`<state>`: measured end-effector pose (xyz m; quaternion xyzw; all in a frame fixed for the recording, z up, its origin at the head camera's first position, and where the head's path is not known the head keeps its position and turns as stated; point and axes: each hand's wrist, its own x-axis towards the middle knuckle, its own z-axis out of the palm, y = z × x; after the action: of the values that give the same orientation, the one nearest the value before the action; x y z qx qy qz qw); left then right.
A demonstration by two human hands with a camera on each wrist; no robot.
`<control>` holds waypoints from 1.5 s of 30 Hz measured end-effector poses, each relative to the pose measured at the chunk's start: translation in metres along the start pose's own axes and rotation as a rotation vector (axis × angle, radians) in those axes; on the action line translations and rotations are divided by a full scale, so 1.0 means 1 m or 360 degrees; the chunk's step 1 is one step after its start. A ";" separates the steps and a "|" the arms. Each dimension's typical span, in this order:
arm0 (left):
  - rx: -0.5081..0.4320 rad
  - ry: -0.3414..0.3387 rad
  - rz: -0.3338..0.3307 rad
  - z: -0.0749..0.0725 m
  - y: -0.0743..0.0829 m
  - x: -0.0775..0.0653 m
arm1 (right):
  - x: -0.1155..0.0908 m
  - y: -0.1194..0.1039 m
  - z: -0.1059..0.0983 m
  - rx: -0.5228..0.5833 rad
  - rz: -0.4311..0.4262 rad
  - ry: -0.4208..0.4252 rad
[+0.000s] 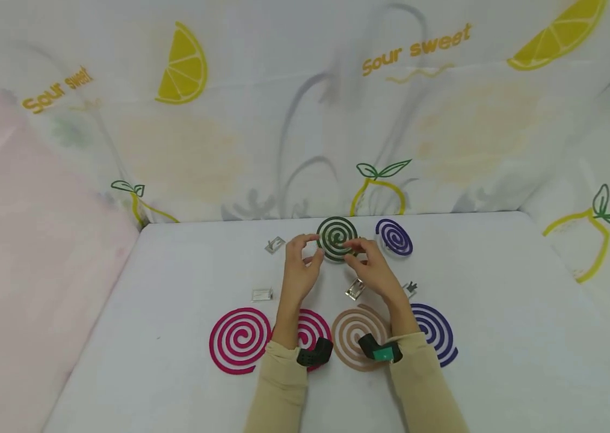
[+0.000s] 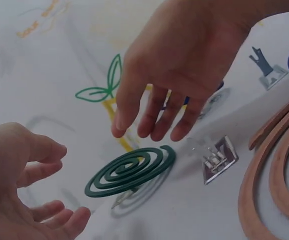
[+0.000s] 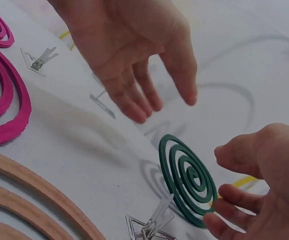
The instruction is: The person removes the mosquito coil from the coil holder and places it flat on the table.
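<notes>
A green mosquito coil [image 1: 335,224] sits raised above the table near the back, on a small metal stand largely hidden beneath it. My left hand [image 1: 301,269] is at its left side, thumb and fingers spread apart and holding nothing. On the other side, my right hand [image 1: 378,272] has loosely bent fingers, with fingertips right at the coil's edge in the right wrist view. Beyond that hand a violet-blue coil [image 1: 393,237] also stands raised and tilted. Below the right hand lies a metal coil stand [image 2: 219,161] with its prongs bent up.
Flat along the front lie two pink coils [image 1: 240,341] (one partly under my left forearm), a tan coil [image 1: 345,355] and a blue coil [image 1: 435,331]. More metal stands [image 1: 262,294] lie at the left and right. A lemon-print cloth [image 1: 261,138] hangs behind the table.
</notes>
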<state>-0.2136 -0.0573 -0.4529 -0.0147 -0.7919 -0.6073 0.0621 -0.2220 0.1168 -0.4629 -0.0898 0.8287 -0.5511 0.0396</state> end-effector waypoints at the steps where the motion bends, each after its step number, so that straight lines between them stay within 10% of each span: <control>1: -0.0041 -0.0008 -0.0064 0.001 -0.001 0.000 | 0.000 -0.001 0.000 0.0007 0.0014 -0.0001; 12: -0.0147 -0.0214 -0.0459 0.013 -0.010 -0.001 | -0.004 -0.003 0.001 0.0065 0.0091 -0.0035; 22: -0.0291 -0.0295 -0.0432 0.012 -0.014 0.000 | -0.003 -0.003 -0.003 0.0033 0.0155 -0.0048; 45: -0.0201 -0.0112 -0.0470 -0.008 -0.023 0.002 | -0.003 0.007 -0.002 0.0002 0.0206 -0.0090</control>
<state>-0.2170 -0.0712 -0.4729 0.0766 -0.7473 -0.6576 -0.0567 -0.2198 0.1223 -0.4690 -0.0516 0.8309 -0.5452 0.0984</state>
